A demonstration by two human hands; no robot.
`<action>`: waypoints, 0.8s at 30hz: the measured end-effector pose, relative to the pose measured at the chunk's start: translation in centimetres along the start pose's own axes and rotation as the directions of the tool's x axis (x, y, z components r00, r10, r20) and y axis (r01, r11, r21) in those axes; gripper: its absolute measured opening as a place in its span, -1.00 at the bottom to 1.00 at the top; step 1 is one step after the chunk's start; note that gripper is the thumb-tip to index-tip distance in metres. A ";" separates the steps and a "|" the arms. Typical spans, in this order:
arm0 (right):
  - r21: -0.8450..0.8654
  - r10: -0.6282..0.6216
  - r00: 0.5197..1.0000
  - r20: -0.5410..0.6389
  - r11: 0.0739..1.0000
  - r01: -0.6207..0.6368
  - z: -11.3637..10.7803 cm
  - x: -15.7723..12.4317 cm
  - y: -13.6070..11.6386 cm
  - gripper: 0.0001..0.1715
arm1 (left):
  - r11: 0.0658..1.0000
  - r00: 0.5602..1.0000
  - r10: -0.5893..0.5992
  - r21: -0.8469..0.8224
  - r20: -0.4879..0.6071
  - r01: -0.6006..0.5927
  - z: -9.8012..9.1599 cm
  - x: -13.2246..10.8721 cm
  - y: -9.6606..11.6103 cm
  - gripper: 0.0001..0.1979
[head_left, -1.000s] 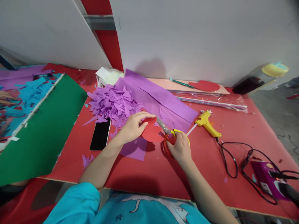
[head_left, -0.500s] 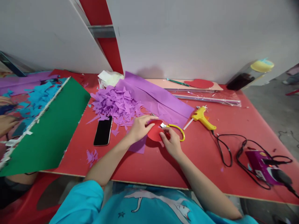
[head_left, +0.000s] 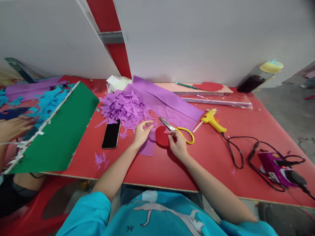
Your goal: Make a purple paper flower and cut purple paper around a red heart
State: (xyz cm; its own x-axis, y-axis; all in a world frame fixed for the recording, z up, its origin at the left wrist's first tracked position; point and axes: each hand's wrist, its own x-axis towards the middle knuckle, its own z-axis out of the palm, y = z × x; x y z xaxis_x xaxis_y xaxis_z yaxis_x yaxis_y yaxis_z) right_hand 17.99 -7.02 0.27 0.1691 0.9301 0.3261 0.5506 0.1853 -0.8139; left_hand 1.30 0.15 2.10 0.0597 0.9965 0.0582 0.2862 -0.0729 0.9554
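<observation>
Pinched in my right hand [head_left: 178, 144] is a round red paper disc [head_left: 161, 136], held by its right edge above the table. My left hand [head_left: 142, 133] is off the disc, just to its left, with thumb and fingers apart and nothing between them. Beyond my right hand lie yellow-handled scissors [head_left: 188, 135], their blades pointing to the back left. Under and behind my hands spreads a purple paper sheet [head_left: 169, 106]. A heap of purple paper scraps [head_left: 125, 108] sits to the back left of my left hand.
A black phone [head_left: 111, 135] lies left. Farther left stands a green board [head_left: 61, 131], with a co-worker's hand [head_left: 17, 129] beyond it. At right are a yellow glue gun [head_left: 213, 120], its cable and a purple power box [head_left: 277, 168]. A dark-liquid bottle [head_left: 258, 77] leans at the back.
My left hand has let go of the red disc and drawn back to the left. The disc stays in my right hand. The scissor blades now show more fully.
</observation>
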 end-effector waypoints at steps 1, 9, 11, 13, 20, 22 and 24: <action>-0.003 -0.030 0.999 0.015 1.000 0.030 0.0 -0.1 0.0 -0.85 | 1.000 0.999 -0.006 -0.008 -0.041 0.005 -0.1 0.3 -0.5 -0.78; -0.060 -0.312 0.907 0.281 0.938 0.342 0.5 -0.6 0.1 -0.82 | 0.997 0.970 -0.068 -0.043 -0.232 0.060 -0.5 2.1 -3.3 -0.67; -0.091 -0.319 0.896 0.308 0.928 0.361 0.8 -0.6 0.3 -0.80 | 0.998 0.973 -0.053 -0.038 -0.223 0.045 -0.6 2.0 -3.2 -0.64; -0.116 -0.315 0.895 0.317 0.923 0.366 0.9 -0.7 0.6 -0.79 | 0.999 0.982 -0.024 -0.026 -0.189 0.019 -0.6 1.8 -2.9 -0.62; -0.140 -0.276 0.930 0.243 0.939 0.316 0.9 -0.9 0.9 -0.82 | 0.985 0.994 0.089 0.151 -0.059 -0.079 -1.1 1.6 -2.0 -0.71; -0.133 -0.268 0.937 0.223 0.944 0.302 0.9 -1.0 0.9 -0.83 | 0.961 0.988 0.144 0.246 -0.063 -0.124 -1.5 1.6 -1.6 -0.69; -0.124 -0.267 0.939 0.216 0.947 0.298 0.7 -1.0 0.8 -0.83 | 0.920 0.977 0.211 0.346 -0.041 -0.184 -2.2 1.4 -1.1 -0.69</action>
State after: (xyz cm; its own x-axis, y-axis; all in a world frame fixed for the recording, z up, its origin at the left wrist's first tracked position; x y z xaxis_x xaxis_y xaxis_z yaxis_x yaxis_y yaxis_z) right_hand 17.63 -7.57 -1.04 -0.1648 0.8926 0.4196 0.6730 0.4127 -0.6137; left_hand -1.03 1.72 1.78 0.0792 0.9595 0.2705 0.5835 -0.2646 0.7678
